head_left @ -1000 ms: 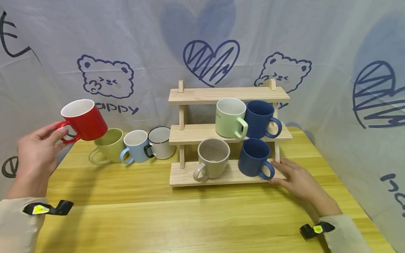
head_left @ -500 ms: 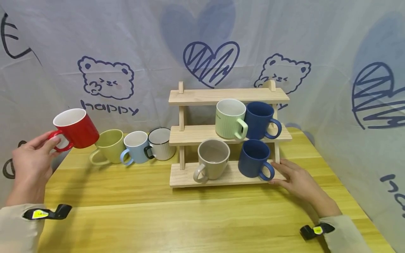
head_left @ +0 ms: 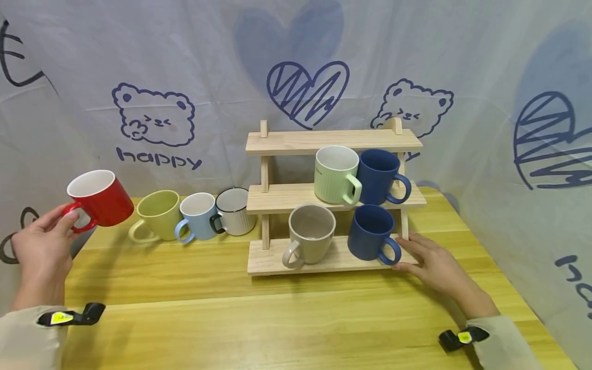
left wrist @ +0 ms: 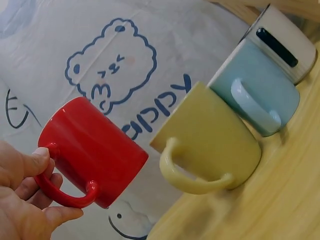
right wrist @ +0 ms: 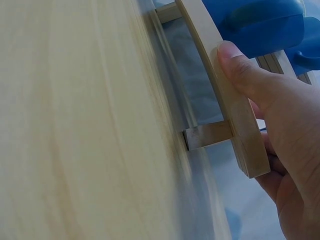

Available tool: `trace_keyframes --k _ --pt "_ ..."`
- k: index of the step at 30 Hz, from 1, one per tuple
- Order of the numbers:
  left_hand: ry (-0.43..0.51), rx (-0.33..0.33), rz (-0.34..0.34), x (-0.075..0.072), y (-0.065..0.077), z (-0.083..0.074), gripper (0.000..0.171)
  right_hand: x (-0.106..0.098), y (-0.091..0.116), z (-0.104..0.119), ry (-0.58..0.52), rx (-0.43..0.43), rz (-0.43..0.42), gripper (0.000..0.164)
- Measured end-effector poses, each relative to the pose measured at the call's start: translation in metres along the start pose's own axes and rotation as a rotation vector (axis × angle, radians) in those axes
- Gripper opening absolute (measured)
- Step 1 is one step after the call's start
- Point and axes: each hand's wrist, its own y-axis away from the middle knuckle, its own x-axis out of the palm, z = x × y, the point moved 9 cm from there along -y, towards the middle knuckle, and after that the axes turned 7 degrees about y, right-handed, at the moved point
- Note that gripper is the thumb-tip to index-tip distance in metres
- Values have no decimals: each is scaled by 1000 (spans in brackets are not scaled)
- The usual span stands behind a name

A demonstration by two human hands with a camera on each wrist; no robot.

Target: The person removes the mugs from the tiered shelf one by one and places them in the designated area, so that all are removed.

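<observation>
My left hand pinches the handle of a red mug with a white inside. The mug is held tilted in the air, just left of an olive-green mug. In the left wrist view, thumb and fingers close round the handle of the red mug. At the other side, my right hand grips the right end of the bottom tier of a wooden three-tier rack. The right wrist view has the thumb on the board's front edge and fingers behind it. A dark blue mug stands beside that hand.
A light blue mug and a white black-rimmed mug stand beside the olive-green one on the table. The rack also bears a beige mug, a pale green mug and another blue mug. A printed curtain hangs behind.
My left hand has moved down and to the left with the red mug, uncovering the olive-green mug behind it. The right hand has stayed on the rack.
</observation>
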Motion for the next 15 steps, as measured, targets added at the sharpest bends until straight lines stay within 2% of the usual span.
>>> trace_keyframes --k 6,12,15 --pt "-7 -24 -14 -9 -11 16 55 1 0 -1 2 14 7 70" --pt "59 -44 5 -9 -17 28 54 1 0 -1 7 17 4 70" --pt "39 -54 16 -10 -19 33 55 1 0 -1 7 15 4 70"
